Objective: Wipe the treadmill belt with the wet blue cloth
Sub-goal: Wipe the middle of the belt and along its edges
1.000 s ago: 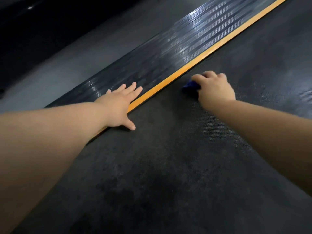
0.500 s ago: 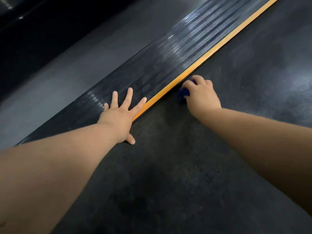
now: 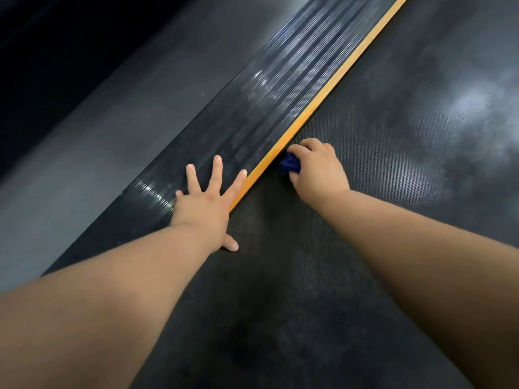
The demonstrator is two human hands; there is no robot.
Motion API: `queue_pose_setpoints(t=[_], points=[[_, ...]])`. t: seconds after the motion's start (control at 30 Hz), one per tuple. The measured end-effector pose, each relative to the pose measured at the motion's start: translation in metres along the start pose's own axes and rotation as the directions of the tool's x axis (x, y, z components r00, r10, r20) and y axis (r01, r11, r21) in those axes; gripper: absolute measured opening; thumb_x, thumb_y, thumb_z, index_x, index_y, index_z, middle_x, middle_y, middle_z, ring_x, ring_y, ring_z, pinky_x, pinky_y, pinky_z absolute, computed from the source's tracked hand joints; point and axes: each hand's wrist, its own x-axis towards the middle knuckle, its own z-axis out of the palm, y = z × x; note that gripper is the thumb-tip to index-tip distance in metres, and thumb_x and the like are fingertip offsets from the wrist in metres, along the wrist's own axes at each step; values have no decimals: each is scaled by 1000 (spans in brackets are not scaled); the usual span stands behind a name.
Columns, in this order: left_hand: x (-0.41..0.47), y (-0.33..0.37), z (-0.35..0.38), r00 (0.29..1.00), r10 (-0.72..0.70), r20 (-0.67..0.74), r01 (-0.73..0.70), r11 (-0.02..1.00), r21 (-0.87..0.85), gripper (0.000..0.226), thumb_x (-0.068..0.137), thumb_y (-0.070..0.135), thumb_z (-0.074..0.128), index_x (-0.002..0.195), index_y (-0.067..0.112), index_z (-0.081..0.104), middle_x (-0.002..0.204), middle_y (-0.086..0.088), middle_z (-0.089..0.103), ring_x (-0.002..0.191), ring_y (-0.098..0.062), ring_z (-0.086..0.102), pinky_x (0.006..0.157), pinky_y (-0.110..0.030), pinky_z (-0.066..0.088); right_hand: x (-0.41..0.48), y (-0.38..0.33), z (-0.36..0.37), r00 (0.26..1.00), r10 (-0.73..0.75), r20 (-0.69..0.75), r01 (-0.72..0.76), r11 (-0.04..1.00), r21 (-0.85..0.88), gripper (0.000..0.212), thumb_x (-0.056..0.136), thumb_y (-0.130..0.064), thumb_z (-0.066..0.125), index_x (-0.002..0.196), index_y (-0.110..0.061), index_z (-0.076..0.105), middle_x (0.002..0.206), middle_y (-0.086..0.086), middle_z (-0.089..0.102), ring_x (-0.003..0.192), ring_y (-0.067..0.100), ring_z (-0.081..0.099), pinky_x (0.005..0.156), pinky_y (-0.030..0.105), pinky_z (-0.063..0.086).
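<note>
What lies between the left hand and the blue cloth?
In the head view, only the orange stripe and a bare sliver of belt separate the left hand from the blue cloth, which the right hand grips.

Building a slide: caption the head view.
Right hand grips blue cloth against treadmill belt beside orange strip; left hand rests flat.

A single head-worn view looks forward and down, close above the dark dimpled rubber treadmill belt [image 3: 379,169], with the ribbed black side rail [image 3: 266,108] at left.
</note>
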Motion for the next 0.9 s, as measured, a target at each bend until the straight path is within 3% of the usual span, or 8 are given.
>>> queue_pose_setpoints(t=[0.07,0.13,0.27,0.33,0.5,0.63,0.8,0.9], points=[[1,0,1,1000,16,-10,-16,1000,0,138,60,73,70,133,38,-42,146,-7,-44,139,-50,-16,103,-50,38,-8,-20,12,994,84,-65,-81,996,42,43,86,-20,59,129,-18,52,130,4,47,117,28,39,94,36,38],[2,-1,1,1000,26,-13,-26,1000,-13,138,61,72,71,134,39,-41,146,-7,-44,139,-50,-17,103,-52,37,-29,-40,25,994,69,-87,-61,994,89,43,84,-18,60,126,-17,53,128,3,50,114,26,41,94,33,37],[1,-3,2,999,40,-9,-40,998,-40,139,61,70,73,135,39,-39,146,-8,-44,138,-52,-19,105,-55,34,-66,-50,34,976,-219,18,216,971,105,48,81,-19,65,128,-17,53,130,2,52,115,26,44,98,38,41],[3,-1,3,999,42,-31,-42,999,-16,139,61,70,72,135,37,-40,146,-10,-44,138,-53,-18,104,-54,36,-54,-35,23,959,-276,59,275,961,35,50,83,-21,65,130,-18,51,132,2,51,117,26,43,100,38,40],[5,1,-1,999,38,-21,-38,999,2,142,59,71,73,135,35,-41,147,-10,-42,137,-56,-14,100,-55,39,-14,-13,6,998,58,-40,-59,998,-26,44,82,-19,63,125,-17,53,129,2,52,115,28,42,97,37,39],[4,2,-3,999,44,-25,-44,999,11,143,58,71,74,136,35,-40,148,-10,-41,137,-56,-11,98,-55,41,-55,-43,23,1000,9,4,-9,1000,29,43,81,-20,63,123,-19,52,130,-1,50,111,25,42,97,31,34],[1,-2,-7,996,85,-35,-85,996,-3,144,55,72,75,140,34,-35,150,-12,-38,137,-58,-8,96,-56,42,-92,-55,30,981,-171,95,167,985,48,45,82,-19,63,125,-20,51,134,-2,50,115,24,42,96,39,41],[-1,-7,-9,992,120,-49,-120,993,17,142,54,75,73,143,34,-30,153,-9,-32,138,-56,-4,85,-50,49,-64,-41,22,1000,-28,-12,28,999,29,39,82,-15,60,120,-21,54,125,-1,55,113,26,45,93,40,43]])
